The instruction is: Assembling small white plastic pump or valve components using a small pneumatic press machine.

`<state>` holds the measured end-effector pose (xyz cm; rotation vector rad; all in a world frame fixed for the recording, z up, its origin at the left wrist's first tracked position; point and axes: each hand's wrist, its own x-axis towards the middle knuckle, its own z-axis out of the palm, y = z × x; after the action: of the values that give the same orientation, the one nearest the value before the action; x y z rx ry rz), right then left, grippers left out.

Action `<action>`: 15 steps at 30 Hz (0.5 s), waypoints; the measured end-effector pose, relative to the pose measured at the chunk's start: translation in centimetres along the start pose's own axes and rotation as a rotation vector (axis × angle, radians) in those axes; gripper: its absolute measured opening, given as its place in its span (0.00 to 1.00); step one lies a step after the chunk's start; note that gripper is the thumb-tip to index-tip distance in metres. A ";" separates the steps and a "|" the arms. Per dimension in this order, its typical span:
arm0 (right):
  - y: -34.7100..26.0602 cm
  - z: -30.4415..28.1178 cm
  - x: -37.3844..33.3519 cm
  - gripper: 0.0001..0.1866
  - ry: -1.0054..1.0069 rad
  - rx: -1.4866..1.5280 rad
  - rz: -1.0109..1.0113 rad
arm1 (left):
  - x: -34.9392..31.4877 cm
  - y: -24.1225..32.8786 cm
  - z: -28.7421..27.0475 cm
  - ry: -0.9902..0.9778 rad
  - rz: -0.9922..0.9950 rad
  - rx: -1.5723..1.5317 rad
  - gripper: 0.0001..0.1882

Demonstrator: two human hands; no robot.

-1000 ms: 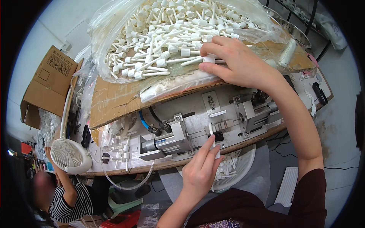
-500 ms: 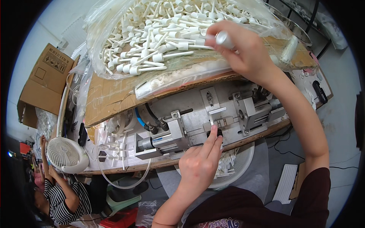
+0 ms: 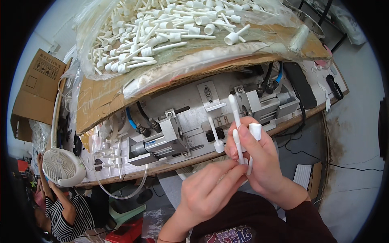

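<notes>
Both my hands meet low in front of the metal fixture [image 3: 198,109]. My right hand [image 3: 263,158] is closed around several white plastic caps with stick stems. One stem with a rounded tip [image 3: 234,107] points up from its fingers, and a ribbed cap [image 3: 255,131] sticks out beside the thumb. My left hand [image 3: 208,188] has its fingers pinched at the lower end of another white stem [image 3: 238,143], touching the right hand. The cap of that stem is hidden. Another stemmed cap [image 3: 218,146] lies in the fixture's middle, its cap toward me.
A plastic bag heaped with stemmed caps [image 3: 142,40] rests on a cardboard sheet [image 3: 97,105] above the fixture. Air cylinders [image 3: 154,146] with hoses flank the middle. At left stand a white fan [image 3: 65,166] and a carton [image 3: 36,89]; a person in stripes [image 3: 77,214] works beyond.
My right hand has come down from the heap to in front of the fixture with stemmed caps. My left hand has drawn back from the fixture to meet it, leaving a stemmed cap there.
</notes>
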<state>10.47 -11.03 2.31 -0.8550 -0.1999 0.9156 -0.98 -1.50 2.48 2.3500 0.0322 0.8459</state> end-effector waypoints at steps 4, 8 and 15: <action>0.6 -0.6 -0.7 0.10 0.042 -0.043 0.057 | -0.3 0.3 0.0 -0.011 -0.033 0.010 0.20; 1.0 -2.9 -1.0 0.08 0.053 -0.289 -0.321 | -1.0 0.7 -0.6 -0.026 -0.072 0.031 0.21; 1.3 -4.1 -1.7 0.08 0.069 -0.334 -0.289 | -0.8 -1.5 0.6 -0.025 -0.030 0.274 0.17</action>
<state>10.67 -14.21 -0.98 -1.1311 -0.4133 0.5876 -1.00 -0.81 0.85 2.6075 0.1838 0.8423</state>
